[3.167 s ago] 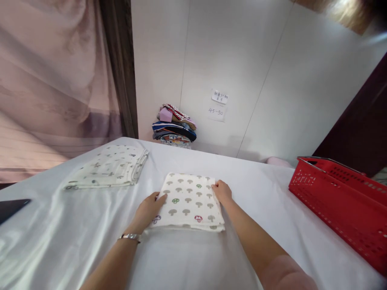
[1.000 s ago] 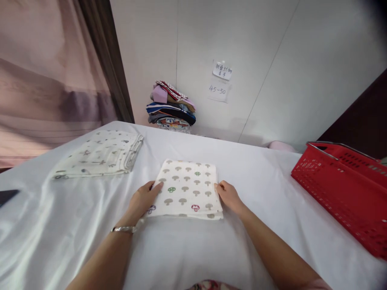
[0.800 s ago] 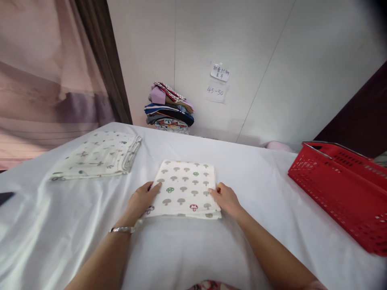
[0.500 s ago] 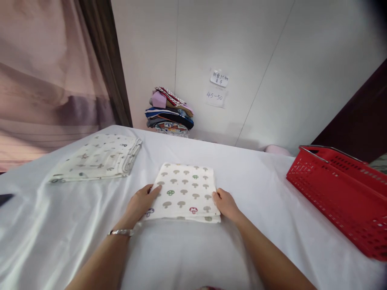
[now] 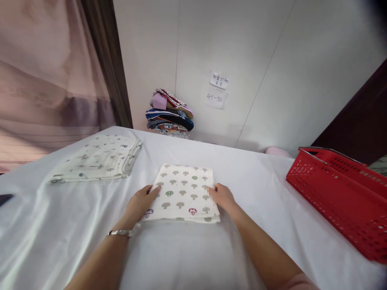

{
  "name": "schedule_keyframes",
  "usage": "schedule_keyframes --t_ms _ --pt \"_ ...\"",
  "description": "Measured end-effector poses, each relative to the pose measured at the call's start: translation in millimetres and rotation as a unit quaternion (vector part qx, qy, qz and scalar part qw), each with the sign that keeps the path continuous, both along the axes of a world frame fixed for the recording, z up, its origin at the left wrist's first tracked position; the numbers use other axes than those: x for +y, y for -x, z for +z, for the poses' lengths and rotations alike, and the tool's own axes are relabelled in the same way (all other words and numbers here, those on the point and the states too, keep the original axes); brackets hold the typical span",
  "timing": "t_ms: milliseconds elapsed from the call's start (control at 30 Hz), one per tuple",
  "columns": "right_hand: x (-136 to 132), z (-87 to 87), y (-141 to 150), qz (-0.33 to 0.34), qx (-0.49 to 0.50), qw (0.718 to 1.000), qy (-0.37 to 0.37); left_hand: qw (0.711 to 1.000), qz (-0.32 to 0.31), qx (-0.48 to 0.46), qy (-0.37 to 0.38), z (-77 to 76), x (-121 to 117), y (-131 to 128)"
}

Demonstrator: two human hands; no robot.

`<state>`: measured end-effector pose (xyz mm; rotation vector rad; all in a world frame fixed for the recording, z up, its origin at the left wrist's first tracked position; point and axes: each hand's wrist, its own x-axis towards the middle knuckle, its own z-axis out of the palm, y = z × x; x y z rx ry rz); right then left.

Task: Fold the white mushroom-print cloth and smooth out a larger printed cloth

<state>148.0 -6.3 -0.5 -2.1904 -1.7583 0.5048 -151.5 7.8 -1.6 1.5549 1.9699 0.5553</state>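
Note:
A folded white cloth (image 5: 184, 193) printed with mushrooms, mostly grey-brown with a few green, red and purple ones, lies flat in front of me. My left hand (image 5: 142, 203) grips its left edge, the thumb on top and the fingers hidden beneath. On the opposite edge, my right hand (image 5: 223, 198) has its thumb over the upper face, its other fingers mostly out of sight under the side. A silvery bracelet circles my left wrist. Another folded white cloth (image 5: 99, 159), with small dark prints, rests to the left, apart from both hands.
A red perforated basket (image 5: 335, 201) with a metal handle stands at the right. Behind the far edge of the white-covered table (image 5: 248, 173) rises a stack of folded fabrics (image 5: 169, 114). Paper notes (image 5: 217, 90) hang on the wall, and a dark object (image 5: 5, 199) shows at the left edge.
My right hand has shifted slightly up along the cloth's right edge, its thumb reaching further onto the top. The left hand and the cloth stay nearly in place.

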Motion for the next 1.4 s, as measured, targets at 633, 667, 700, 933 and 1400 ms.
schedule_keyframes --t_ms 633,667,700,933,1400 --pt "1 0.3 -4 0.053 -0.093 0.994 0.012 0.999 0.0 -0.048 -0.016 -3.1 -3 2" --pt "1 3.1 -3 0.053 -0.103 0.993 0.006 0.999 0.0 -0.05 -0.017 -4.0 -3 2" --pt "1 6.5 0 0.056 -0.116 0.992 -0.011 0.998 0.0 -0.052 -0.018 -4.7 -4 1" --pt "-2 33.8 83 0.318 -0.055 0.935 -0.146 0.998 -0.01 -0.046 -0.03 -8.0 -6 0" --pt "47 -17.9 27 0.142 -0.14 0.98 -0.028 0.999 -0.019 -0.034 -0.014 -11.5 -4 0"
